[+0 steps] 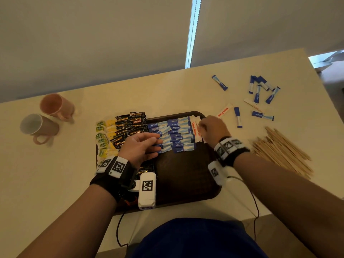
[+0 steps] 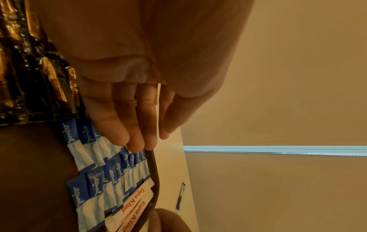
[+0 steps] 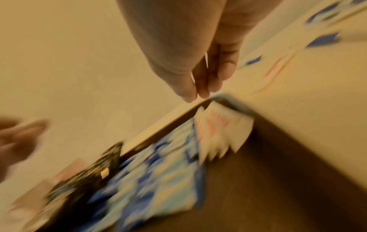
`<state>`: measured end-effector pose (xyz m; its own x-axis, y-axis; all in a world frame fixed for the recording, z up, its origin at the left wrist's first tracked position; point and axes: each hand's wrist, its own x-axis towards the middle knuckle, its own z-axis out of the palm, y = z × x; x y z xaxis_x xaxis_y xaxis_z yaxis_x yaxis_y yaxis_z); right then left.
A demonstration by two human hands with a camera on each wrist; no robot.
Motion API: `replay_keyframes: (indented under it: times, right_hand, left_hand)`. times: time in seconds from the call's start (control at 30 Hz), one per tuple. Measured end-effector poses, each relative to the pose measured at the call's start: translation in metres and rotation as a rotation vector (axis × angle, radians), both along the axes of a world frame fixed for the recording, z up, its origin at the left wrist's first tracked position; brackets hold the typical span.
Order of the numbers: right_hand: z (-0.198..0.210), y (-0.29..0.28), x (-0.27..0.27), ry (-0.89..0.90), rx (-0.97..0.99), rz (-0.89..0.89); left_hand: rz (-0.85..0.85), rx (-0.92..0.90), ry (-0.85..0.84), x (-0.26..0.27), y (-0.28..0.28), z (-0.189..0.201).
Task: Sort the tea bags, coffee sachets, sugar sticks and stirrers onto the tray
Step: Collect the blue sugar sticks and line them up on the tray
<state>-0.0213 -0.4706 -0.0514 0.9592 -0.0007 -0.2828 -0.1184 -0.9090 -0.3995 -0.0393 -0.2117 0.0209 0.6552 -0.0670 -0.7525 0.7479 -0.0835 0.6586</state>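
Note:
A brown tray (image 1: 186, 174) holds yellow-green tea bags (image 1: 102, 138), black coffee sachets (image 1: 130, 125), two columns of blue sugar sticks (image 1: 176, 135) and white sugar packets (image 1: 194, 128) with red print. My left hand (image 1: 143, 146) lies open over the left column of blue sticks (image 2: 95, 188), its straight fingers (image 2: 127, 125) touching them. My right hand (image 1: 212, 127) hovers over the white packets (image 3: 222, 128) at the tray's far right corner. In the blurred right wrist view its thumb and fingers (image 3: 204, 84) point down close together with nothing visible between them.
Loose blue sugar sticks (image 1: 260, 90) and one white packet (image 1: 224, 111) lie on the table beyond the tray's right corner. A heap of wooden stirrers (image 1: 283, 151) sits to the right. Two mugs (image 1: 54, 106) (image 1: 37, 125) lie on their sides at far left.

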Motion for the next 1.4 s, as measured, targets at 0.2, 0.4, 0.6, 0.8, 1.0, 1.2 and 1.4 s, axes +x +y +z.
replay_keyframes:
  times: [0.2,0.4,0.6,0.8,1.0,1.2,1.4]
  right_hand:
    - [-0.010,-0.067,0.044,0.188,-0.199,-0.175]
    - [-0.028,-0.060,0.065,0.203,-0.166,-0.237]
    - [-0.038,-0.055,0.064,0.180,-0.158,-0.238]
    - [-0.037,-0.047,0.060,0.187,-0.168,-0.319]
    - [-0.026,-0.043,0.057,0.276,-0.065,-0.441]
    - [-0.008,-0.025,0.033,0.089,0.118,-0.422]
    - [-0.018,-0.004,0.009,0.172,0.106,-0.288]
  left_hand:
    - [0.031,0.009,0.018,-0.002,-0.011,-0.004]
    - [0.047,-0.006,0.030,-0.001,-0.029,-0.004]
    - [0.050,-0.007,0.046,-0.003,-0.042,-0.002]
    - [0.037,0.002,0.056,-0.003,-0.041,-0.001]
    - [0.031,0.006,0.038,-0.001,-0.037,0.000]
    - [0.013,-0.001,0.036,0.002,-0.038,0.002]
    - [-0.005,0.008,0.053,0.001,-0.036,0.001]
